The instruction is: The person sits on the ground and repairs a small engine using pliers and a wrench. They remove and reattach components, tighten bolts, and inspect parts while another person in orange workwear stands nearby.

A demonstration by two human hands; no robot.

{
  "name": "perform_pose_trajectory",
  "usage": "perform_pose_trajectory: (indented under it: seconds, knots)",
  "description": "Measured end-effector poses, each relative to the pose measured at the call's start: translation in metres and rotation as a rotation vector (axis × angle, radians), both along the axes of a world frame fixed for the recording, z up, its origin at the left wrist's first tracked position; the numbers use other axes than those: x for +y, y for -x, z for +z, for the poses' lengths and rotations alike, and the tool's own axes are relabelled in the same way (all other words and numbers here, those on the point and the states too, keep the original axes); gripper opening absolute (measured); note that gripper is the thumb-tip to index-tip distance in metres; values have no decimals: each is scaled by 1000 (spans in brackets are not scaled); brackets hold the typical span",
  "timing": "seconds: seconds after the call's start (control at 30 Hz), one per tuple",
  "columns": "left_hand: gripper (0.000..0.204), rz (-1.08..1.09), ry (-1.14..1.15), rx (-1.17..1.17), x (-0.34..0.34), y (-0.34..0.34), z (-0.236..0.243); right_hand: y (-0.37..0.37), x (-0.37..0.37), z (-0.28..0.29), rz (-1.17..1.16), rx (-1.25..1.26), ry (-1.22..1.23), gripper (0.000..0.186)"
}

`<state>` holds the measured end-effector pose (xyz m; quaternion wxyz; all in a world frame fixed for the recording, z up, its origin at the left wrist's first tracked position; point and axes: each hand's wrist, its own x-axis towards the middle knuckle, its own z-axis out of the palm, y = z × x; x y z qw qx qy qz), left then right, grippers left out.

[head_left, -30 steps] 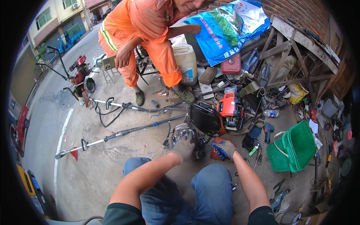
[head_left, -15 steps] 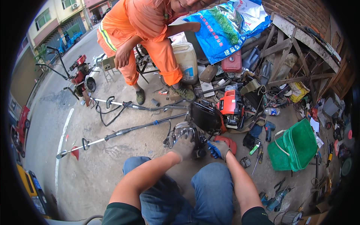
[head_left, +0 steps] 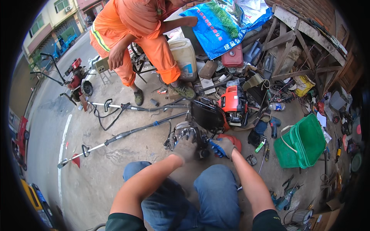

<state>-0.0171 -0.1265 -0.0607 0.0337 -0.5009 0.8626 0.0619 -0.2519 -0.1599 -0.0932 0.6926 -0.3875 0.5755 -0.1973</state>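
Note:
A small dark engine (head_left: 189,133) stands on the ground in front of my knees, at the end of a long pole and hose. My left hand (head_left: 185,148), in a grey work glove, grips its top and near side. At the engine's right side, my right hand (head_left: 223,146), also gloved, is closed around a blue-handled tool (head_left: 216,149). The tool's tip meets the engine side, but I cannot make out its kind. Just behind that hand lies a red cover (head_left: 231,141). An open black backpack frame (head_left: 208,117) stands behind the engine.
A red engine unit (head_left: 232,104) stands behind. To the right are a green bucket (head_left: 300,148), a cordless drill (head_left: 274,127) and scattered hand tools. A person in orange workwear (head_left: 127,42) sits opposite, holding a phone (head_left: 102,65). Long poles (head_left: 127,133) lie to the left.
My right hand has moved slightly left with the blue-handled tool, closer to the engine. My left hand stays on the engine. The whole view has shifted a little.

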Motion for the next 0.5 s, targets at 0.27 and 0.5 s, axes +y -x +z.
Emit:
perform_pose_trajectory:
  seconds: [0.27, 0.5]
  knots:
    - [44, -63, -78, -3, -5, -8, -8, 70, 40, 182, -280, -670, 394, 48]
    - [44, -47, -47, 28, -7, -17, -11, -30, 2, 208, 83, -91, 419, 42]
